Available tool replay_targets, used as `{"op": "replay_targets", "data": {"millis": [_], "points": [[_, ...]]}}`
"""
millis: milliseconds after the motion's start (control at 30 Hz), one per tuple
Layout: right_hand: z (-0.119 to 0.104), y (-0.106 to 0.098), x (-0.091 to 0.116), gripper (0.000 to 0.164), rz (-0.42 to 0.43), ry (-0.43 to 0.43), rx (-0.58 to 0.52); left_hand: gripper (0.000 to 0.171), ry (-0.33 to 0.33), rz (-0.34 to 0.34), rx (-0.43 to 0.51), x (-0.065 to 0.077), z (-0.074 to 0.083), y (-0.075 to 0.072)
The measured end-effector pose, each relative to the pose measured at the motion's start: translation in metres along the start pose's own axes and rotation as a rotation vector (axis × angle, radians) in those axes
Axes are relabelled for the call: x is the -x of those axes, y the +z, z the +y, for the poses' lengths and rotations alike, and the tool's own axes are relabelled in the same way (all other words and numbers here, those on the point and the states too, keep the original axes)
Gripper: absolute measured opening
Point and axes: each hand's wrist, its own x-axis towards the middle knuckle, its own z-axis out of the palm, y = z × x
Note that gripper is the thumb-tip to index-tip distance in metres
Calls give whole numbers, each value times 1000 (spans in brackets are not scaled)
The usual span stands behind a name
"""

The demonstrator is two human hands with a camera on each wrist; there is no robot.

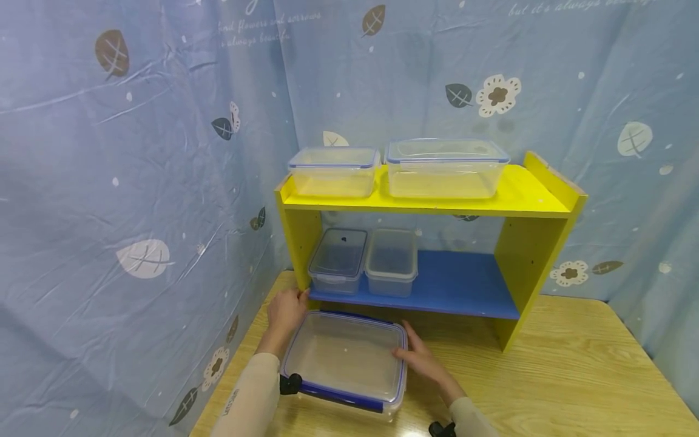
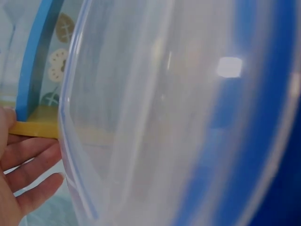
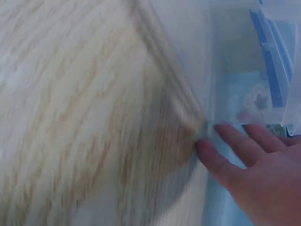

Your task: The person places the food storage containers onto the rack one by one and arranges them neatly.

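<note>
A large clear food container with a blue-rimmed lid (image 1: 349, 358) is in front of the yellow-and-blue shelf unit (image 1: 513, 267), its far edge close below the blue shelf board. My right hand (image 1: 423, 361) grips its right side, thumb over the lid's rim and fingers along the wall. In the right wrist view, those fingertips (image 3: 225, 155) lie at the clear wall. My left hand (image 1: 286, 315) is at the unit's lower left corner, pinching the yellow side panel (image 2: 35, 129) between thumb and fingers. The container covers most of the left wrist view.
Two lidded containers stand on the yellow top board, a smaller one (image 1: 333, 173) and a longer one (image 1: 445, 170). Below, a dark-lidded container (image 1: 338, 261) and a pale-lidded container (image 1: 391, 261) sit on the blue board's left side. Patterned curtains (image 1: 164, 182) enclose the wooden table (image 1: 595, 358).
</note>
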Motion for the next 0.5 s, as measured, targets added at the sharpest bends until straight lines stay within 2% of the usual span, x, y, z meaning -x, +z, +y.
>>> {"op": "replay_targets", "data": {"millis": [167,267,367,433,500], "points": [[0,-10,4,68,-47,31,-32,41,10,-9,2,-1,-1,1],[-1,-14,5,57,-30,64,-55,42,17,-8,-1,-2,-2,0],[0,-16,7,56,2,120,-77,43,21,1,-7,-2,-3,0],[0,-19,11,64,32,167,-67,43,21,1,-11,-2,-2,0],[-1,-23,15,68,17,208,-63,43,18,-1,-16,-3,-2,1]]}}
